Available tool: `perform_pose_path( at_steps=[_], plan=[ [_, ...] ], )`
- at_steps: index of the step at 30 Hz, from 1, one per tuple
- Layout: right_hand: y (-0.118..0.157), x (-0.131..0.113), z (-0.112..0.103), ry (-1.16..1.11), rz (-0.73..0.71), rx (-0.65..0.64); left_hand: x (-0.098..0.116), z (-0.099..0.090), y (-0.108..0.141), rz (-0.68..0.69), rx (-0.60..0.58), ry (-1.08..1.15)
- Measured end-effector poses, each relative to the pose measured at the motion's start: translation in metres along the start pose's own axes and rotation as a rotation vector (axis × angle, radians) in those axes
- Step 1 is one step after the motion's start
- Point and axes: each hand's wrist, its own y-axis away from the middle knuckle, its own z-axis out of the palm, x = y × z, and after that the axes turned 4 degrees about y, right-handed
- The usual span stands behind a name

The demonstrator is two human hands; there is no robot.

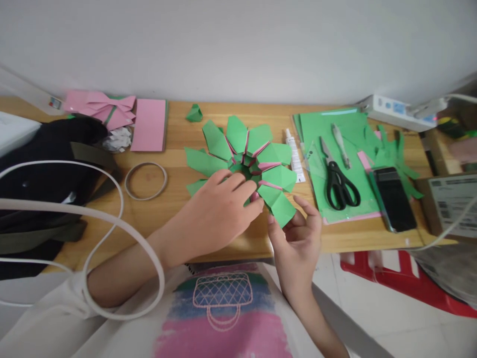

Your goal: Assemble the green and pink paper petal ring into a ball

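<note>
A ring of folded green paper petals with pink inner edges, the paper flower (236, 134), lies on the wooden table in front of me. My left hand (223, 209) reaches over its near left side, fingers curled down at the inner edge of the petals, covering part of the ring. At the near right, my right hand (296, 236) pinches the outer tip of a green petal (282, 209) between thumb and fingers. One small folded green piece (194, 113) sits apart behind the flower.
Right of the flower are a glue tube (295, 156), black scissors (337, 184) on green sheets (316, 134), a pen-like cutter (341, 144) and a phone (394, 199). Leftward are a tape ring (127, 181), pink paper (149, 124) and a black bag (48, 149). White cables loop over my left forearm.
</note>
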Motion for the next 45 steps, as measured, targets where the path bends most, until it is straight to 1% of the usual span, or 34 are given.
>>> perform_pose_path(
  at_steps=[8, 12, 17, 20, 24, 28, 36, 43, 45],
  plan=[
    [-0.001, 0.004, 0.004, 0.001, -0.042, 0.025, 0.000, 0.000, -0.002, -0.011, -0.006, 0.016],
    [0.001, 0.003, 0.005, 0.006, -0.066, 0.041, 0.001, 0.000, -0.003, -0.029, -0.037, 0.031],
    [0.003, 0.001, 0.004, 0.054, -0.052, 0.047, 0.000, 0.001, -0.003, -0.024, -0.004, 0.035],
    [0.003, 0.004, 0.004, 0.073, -0.088, 0.041, 0.000, 0.002, -0.003, -0.027, -0.004, 0.046],
    [0.002, 0.010, 0.006, 0.111, -0.126, 0.098, 0.001, 0.001, -0.004, -0.035, -0.011, 0.053],
    [0.000, 0.018, 0.005, 0.197, -0.159, 0.142, 0.002, 0.001, -0.004, -0.049, 0.016, 0.054],
    [-0.001, 0.021, 0.005, 0.205, -0.220, 0.098, 0.003, 0.004, -0.001, -0.093, 0.074, 0.104],
    [-0.002, 0.023, 0.006, 0.197, -0.232, 0.084, 0.006, 0.006, 0.002, -0.192, 0.136, 0.245],
    [-0.002, 0.023, 0.005, 0.186, -0.234, 0.083, 0.006, 0.005, 0.001, -0.207, 0.138, 0.258]
  ],
)
